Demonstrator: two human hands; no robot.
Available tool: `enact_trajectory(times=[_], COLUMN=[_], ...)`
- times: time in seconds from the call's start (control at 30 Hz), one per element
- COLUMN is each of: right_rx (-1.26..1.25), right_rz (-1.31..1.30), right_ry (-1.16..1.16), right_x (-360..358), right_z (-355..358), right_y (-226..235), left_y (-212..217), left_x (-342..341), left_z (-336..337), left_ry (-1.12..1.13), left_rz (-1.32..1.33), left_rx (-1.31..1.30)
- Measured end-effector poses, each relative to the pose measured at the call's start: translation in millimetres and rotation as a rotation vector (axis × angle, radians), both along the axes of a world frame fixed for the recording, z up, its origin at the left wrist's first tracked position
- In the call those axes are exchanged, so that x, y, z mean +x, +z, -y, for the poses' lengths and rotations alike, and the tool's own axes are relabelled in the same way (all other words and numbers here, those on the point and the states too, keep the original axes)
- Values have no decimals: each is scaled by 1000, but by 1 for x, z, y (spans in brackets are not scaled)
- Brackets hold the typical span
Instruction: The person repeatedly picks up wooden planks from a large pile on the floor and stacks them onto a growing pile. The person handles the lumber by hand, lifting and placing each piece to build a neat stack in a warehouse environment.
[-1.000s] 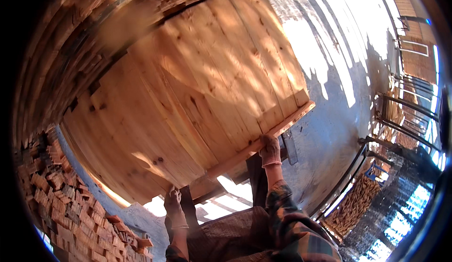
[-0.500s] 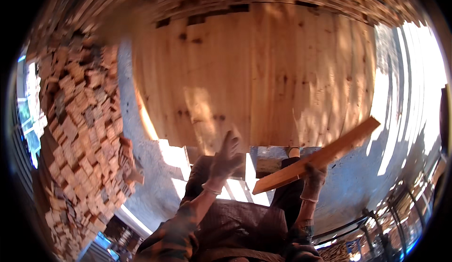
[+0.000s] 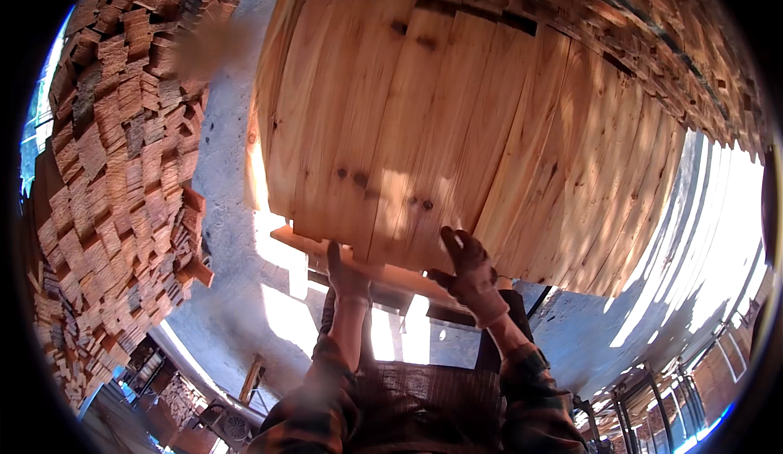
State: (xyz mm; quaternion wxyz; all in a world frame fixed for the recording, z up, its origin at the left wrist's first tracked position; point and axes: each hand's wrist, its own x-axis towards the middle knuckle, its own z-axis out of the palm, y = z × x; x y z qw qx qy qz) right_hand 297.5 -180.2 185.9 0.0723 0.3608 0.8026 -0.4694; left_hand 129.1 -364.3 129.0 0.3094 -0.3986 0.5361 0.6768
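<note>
A broad layer of pale wooden boards (image 3: 408,128) lies side by side in front of me. Along its near edge a loose board (image 3: 400,279) runs crosswise, one end sticking out to the left. My gloved left hand (image 3: 349,281) grips this board near its left part; some of its fingers are hidden or blurred. Over the board's right part is my gloved right hand (image 3: 469,279), its fingers spread and holding nothing. Dark smudges mark the right glove.
A high stack of reddish wood blocks (image 3: 114,160) rises on the left, a few ends jutting out. More stacked timber (image 3: 620,22) borders the far side. Grey concrete floor (image 3: 232,128) with bright sun patches surrounds the boards. Metal frames (image 3: 652,401) stand at the lower right.
The loose board has passed from my right hand at the right to the near edge, under both hands. My right hand has let go and moved left and forward. The view has turned.
</note>
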Motion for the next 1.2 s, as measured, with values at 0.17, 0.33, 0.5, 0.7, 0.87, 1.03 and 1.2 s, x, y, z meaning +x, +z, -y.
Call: enact_trajectory(times=[0.17, 0.33, 0.5, 0.7, 0.87, 1.03, 1.2], right_rx=[184, -2, -241, 621, 919, 929, 656], right_rz=[-33, -40, -299, -122, -161, -27, 136], right_ry=[108, 385, 375, 346, 299, 287, 269], right_x=[-9, -42, -61, -178, -247, -273, -275], right_z=[3, 47, 41, -138, -230, -228, -174], right_y=[-9, 5, -2, 35, -17, -55, -7], left_y=[-17, -16, 61, 71, 5, -5, 67], left_x=[-9, 1, -34, -145, -154, -157, -182], left_z=[-19, 44, 2, -69, -89, -81, -48], left_ry=[-12, -231, -510, -1185, -1739, -1751, -1563], left_rz=[-101, -167, -215, -830, -1212, -1182, -892], left_rx=[198, 167, 84, -571, -999, -1024, -744])
